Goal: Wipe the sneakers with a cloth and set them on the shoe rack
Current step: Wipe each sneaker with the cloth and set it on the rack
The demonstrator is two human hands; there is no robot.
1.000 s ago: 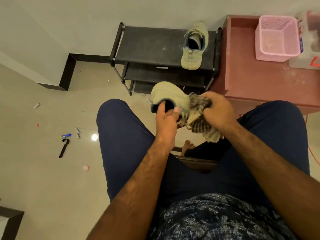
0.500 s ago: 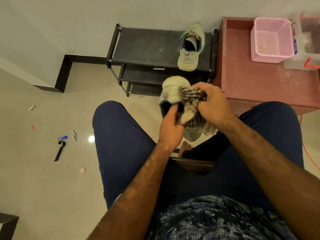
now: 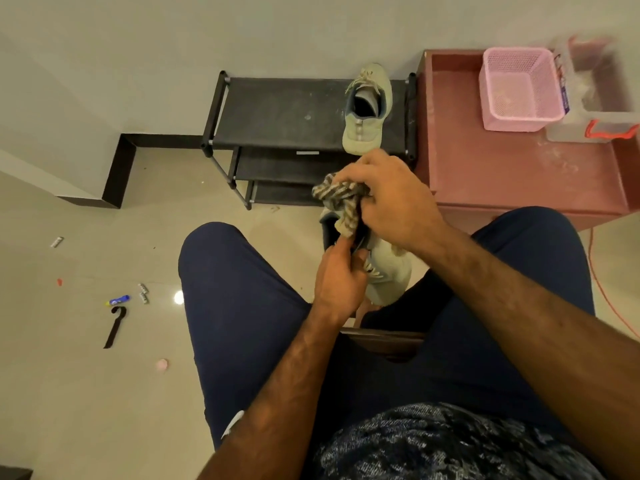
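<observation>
A person sits with both knees spread, forearms reaching forward and down between them over the floor (image 3: 86, 393). The left hand (image 3: 341, 282) comes up from below with its wrist straight and its back facing the camera; its grip is closed on the collar of a pale green sneaker (image 3: 386, 271), thumb and fingers pinching the rim of the opening while the toe points back toward the person. The right hand (image 3: 394, 199) angles in from the right with the wrist bent downward, knuckles up, and its grip is closed around a bunched striped cloth (image 3: 341, 202), which it presses against the heel end of the held sneaker. The cloth's loose end hangs into the shoe's opening, just above the left thumb. The held sneaker hangs in the air between the knees, in front of the black shoe rack (image 3: 277, 112). The second sneaker (image 3: 367, 109) of the pair already sits on the rack's top shelf at its right end, heel toward the person and laces toward the wall. Just to the right of the rack stands a reddish tabletop (image 3: 502, 168) carrying a pink basket (image 3: 519, 88). Small bits of litter lie scattered on the floor well to the left.
</observation>
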